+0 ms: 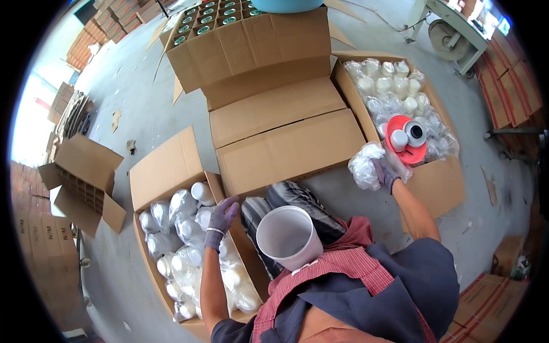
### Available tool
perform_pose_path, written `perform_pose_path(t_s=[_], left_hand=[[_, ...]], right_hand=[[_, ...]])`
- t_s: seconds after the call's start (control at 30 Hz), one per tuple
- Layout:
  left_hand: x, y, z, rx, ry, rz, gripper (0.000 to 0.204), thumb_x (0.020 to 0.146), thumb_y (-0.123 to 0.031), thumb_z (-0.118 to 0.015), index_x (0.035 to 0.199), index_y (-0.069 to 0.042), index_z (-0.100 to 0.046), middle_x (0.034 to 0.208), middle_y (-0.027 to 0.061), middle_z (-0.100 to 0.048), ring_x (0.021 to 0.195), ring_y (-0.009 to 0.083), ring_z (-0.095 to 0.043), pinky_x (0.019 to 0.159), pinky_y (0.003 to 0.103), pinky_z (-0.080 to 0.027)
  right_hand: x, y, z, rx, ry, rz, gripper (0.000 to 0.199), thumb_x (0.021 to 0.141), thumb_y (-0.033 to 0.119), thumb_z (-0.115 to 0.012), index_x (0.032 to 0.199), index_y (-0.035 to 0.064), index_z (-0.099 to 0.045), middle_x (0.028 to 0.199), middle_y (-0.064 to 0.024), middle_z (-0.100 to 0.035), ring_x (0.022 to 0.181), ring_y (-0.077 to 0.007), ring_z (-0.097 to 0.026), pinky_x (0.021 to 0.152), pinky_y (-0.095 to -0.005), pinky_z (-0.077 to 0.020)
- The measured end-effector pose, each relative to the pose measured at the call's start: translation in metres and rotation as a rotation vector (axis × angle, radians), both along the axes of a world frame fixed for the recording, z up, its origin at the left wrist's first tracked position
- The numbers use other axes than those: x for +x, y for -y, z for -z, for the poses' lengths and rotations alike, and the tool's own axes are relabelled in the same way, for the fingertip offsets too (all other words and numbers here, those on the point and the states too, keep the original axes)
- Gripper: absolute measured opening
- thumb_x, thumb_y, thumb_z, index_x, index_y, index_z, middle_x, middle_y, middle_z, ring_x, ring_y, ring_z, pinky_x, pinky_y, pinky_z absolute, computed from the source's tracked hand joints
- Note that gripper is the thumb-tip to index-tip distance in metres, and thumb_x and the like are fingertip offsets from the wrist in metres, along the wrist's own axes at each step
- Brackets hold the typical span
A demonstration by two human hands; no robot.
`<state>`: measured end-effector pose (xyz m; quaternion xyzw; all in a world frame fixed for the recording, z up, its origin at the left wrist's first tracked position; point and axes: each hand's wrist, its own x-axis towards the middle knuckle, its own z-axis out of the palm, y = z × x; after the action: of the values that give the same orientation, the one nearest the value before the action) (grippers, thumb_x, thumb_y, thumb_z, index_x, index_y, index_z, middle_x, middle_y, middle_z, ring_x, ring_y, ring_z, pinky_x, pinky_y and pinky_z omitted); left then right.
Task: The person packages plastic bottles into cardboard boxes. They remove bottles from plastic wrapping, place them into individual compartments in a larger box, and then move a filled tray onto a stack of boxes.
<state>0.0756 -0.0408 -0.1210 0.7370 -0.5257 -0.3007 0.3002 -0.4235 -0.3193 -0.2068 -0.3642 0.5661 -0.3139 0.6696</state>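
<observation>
Head view, looking down. Person seated, a white plastic tub (pixel 289 235) held open-mouth-up between the knees.

Right hand (pixel 386 173), in a purple knit glove, is pinched shut on a crumpled clear plastic bag (pixel 365 164), lifted just at the near-left corner of the open brown cardboard carton on the right (pixel 443 186). That carton is full of small white jars in clear bags (pixel 394 86); on top of them sits a red plastic dish (pixel 407 140) carrying a white cap and a metal-rimmed lid.

Left hand (pixel 222 217), gloved the same, fingers loosely spread, rests at the inner wall of the open brown cardboard carton on the left (pixel 166 171), touching the bagged white bottles (pixel 183 228) packed inside. Not closed on anything that I can see.

Handling, as judged: the bag is feather-light, soft, slippery film; a bunched pinch suits it. The bottles look light, rigid, slick in their wrapping; best taken round the body.

Room: a closed flat brown carton (pixel 286 137) lies ahead between the two open ones, and a divided carton of green-lidded jars (pixel 217 23) lies behind it. Carton flaps stand up on both sides; grey concrete floor (pixel 143 103) is open to the far left.
</observation>
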Motion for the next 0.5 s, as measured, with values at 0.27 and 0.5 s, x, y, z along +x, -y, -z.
perform_pose_path(t_s=[0.27, 0.5], left_hand=[[-0.062, 0.018, -0.039, -0.072, 0.074, -0.052, 0.027, 0.092, -0.011, -0.053, 0.116, -0.001, -0.063, 0.113, 0.0146, -0.066, 0.108, 0.0263, -0.061, 0.095, 0.033, -0.046], [-0.1, 0.04, -0.076, -0.215, 0.159, -0.013, 0.025, 0.09, -0.01, -0.056, 0.111, 0.0, -0.065, 0.112, 0.0164, -0.065, 0.109, 0.0301, -0.06, 0.097, 0.037, -0.046]], right_hand=[[0.017, 0.043, -0.012, -0.485, -0.167, -0.296, 0.041, 0.095, 0.017, -0.052, 0.133, 0.0024, -0.05, 0.13, -0.0104, -0.054, 0.121, -0.0205, -0.05, 0.104, -0.0311, -0.0394], [0.032, 0.121, -0.035, -0.469, -0.014, 0.268, 0.047, 0.084, 0.008, -0.068, 0.127, 0.0044, -0.052, 0.122, -0.0094, -0.058, 0.108, -0.0197, -0.056, 0.093, -0.0321, -0.0479]])
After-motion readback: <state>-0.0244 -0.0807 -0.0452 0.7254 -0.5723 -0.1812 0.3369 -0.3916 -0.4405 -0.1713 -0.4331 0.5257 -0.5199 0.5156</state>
